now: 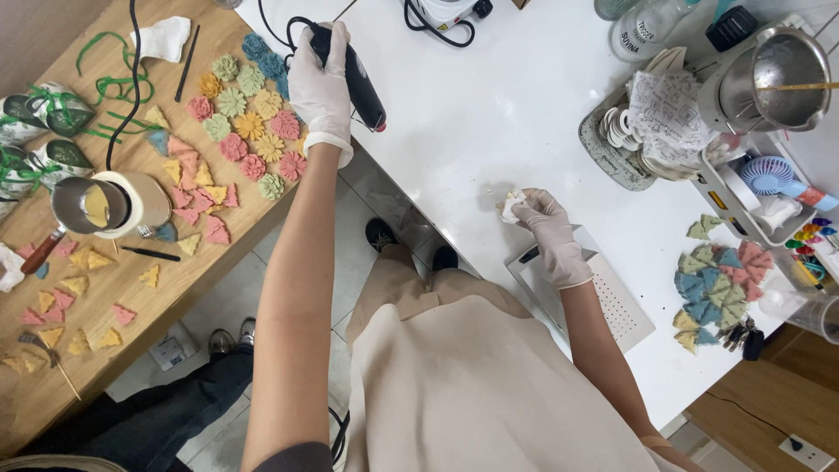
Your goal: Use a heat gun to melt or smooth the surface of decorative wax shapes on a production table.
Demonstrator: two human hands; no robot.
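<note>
My left hand (319, 83), in a white glove, is shut around a black corded hand tool (360, 83) whose red-tipped nozzle points down-right over the white table (489, 114). My right hand (551, 232), also gloved, pinches a small white lump (511, 204) just above the table's near edge. The two hands are well apart. Beside my right wrist lies a white perforated tray (616, 306).
On the wooden table (131, 288) at left lie several coloured flower-shaped pieces (249, 122) and triangles (197, 197), with a metal pot (92, 205) of yellowish liquid. A steel jug (773, 74), a small blue fan (769, 175) and a triangle pile (717, 284) stand right. Another person's legs (188, 389) are lower left.
</note>
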